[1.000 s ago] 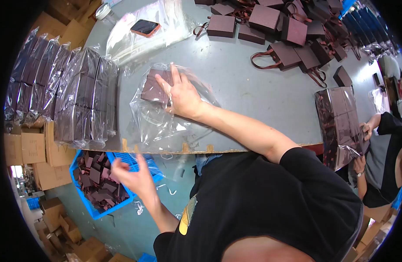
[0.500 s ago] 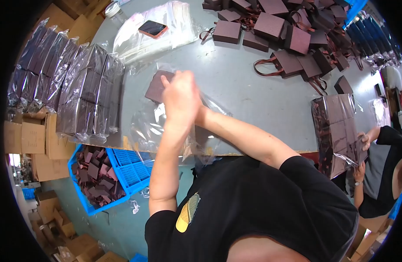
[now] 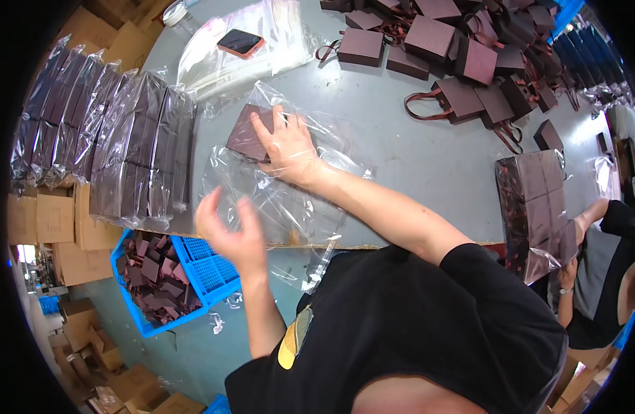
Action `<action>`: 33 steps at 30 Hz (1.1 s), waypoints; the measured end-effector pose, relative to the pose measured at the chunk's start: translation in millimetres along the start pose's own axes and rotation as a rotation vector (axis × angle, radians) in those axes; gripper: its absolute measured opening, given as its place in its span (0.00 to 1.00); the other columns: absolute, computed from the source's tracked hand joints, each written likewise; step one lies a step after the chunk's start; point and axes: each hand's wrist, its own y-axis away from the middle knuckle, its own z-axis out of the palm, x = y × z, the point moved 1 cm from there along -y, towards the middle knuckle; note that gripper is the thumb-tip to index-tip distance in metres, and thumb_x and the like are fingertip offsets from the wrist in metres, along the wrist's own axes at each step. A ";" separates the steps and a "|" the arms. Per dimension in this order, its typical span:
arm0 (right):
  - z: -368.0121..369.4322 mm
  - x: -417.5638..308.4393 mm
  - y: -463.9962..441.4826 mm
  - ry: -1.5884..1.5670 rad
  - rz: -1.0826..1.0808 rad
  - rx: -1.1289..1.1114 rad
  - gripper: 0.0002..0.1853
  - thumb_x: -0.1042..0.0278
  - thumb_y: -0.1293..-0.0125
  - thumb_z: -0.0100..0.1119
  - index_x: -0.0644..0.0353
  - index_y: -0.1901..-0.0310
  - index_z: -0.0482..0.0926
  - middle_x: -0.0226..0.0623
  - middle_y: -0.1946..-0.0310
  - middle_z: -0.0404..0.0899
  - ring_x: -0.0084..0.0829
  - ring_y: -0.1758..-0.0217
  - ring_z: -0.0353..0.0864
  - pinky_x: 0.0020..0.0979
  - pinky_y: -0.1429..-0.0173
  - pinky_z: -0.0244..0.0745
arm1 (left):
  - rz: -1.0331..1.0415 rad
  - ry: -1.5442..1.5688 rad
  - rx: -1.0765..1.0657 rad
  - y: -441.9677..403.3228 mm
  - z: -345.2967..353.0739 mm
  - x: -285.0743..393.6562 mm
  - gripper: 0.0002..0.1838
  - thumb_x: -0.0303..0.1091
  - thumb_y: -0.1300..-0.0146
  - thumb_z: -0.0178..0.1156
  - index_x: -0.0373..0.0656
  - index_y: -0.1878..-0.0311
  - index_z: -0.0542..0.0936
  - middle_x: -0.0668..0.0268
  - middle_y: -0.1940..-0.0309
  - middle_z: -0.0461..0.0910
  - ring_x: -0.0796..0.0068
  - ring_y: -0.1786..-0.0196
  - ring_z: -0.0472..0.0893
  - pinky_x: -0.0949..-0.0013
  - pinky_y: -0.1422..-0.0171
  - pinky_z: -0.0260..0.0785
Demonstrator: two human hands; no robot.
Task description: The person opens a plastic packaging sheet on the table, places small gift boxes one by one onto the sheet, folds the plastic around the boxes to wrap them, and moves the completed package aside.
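My right hand lies with spread fingers on a dark brown box near the middle of the table, pressing on it through clear film. A clear plastic bag surrounds the box and trails over the table's front edge. My left hand, blurred by motion, is raised near that edge with thumb and fingers apart and nothing visible between them. Part of the box is hidden under my right hand.
Wrapped brown stacks stand at the left, beside flat clear bags and a phone. Brown boxes with ribbon handles pile up at the back right. A blue crate sits below. Another person's hand touches a wrapped stack.
My left hand has come away from my right hand, moving down and left, and has opened. My right hand, now uncovered, lies spread on the box. The bag has spread out.
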 end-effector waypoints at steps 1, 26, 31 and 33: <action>0.6 1.9 -2.0 -0.003 -0.003 -0.001 0.54 0.47 0.50 0.76 0.55 0.24 0.59 0.69 0.33 0.61 0.61 0.41 0.72 0.57 0.33 0.65 | -0.177 -0.011 0.037 22.2 -10.0 -30.1 0.25 0.31 0.38 0.69 0.33 0.41 0.73 0.58 0.50 0.76 0.63 0.47 0.77 0.61 0.39 0.70; 2.2 13.2 -19.5 0.283 0.103 0.013 0.42 0.37 0.32 0.55 0.57 0.25 0.63 0.54 0.26 0.59 0.61 0.26 0.59 0.64 0.23 0.48 | -1.107 1.162 -0.295 63.3 -23.0 -21.0 0.06 0.33 0.22 0.53 0.42 0.55 0.75 0.73 0.84 0.65 0.85 0.88 0.58 0.72 0.80 0.66; 1.9 14.3 -25.9 0.241 0.039 -0.006 0.40 0.39 0.33 0.57 0.60 0.28 0.68 0.43 0.26 0.63 0.58 0.24 0.57 0.65 0.23 0.47 | -1.088 1.194 -0.348 69.6 -16.5 -1.2 0.05 0.32 0.22 0.52 0.43 0.54 0.74 0.73 0.84 0.65 0.85 0.88 0.58 0.72 0.80 0.65; 3.2 18.2 -27.4 0.204 0.007 0.016 0.40 0.40 0.35 0.59 0.60 0.29 0.68 0.41 0.26 0.64 0.56 0.23 0.56 0.65 0.22 0.47 | -1.101 1.199 -0.343 69.6 -12.1 3.5 0.05 0.32 0.22 0.52 0.42 0.54 0.74 0.73 0.84 0.65 0.84 0.87 0.58 0.72 0.80 0.65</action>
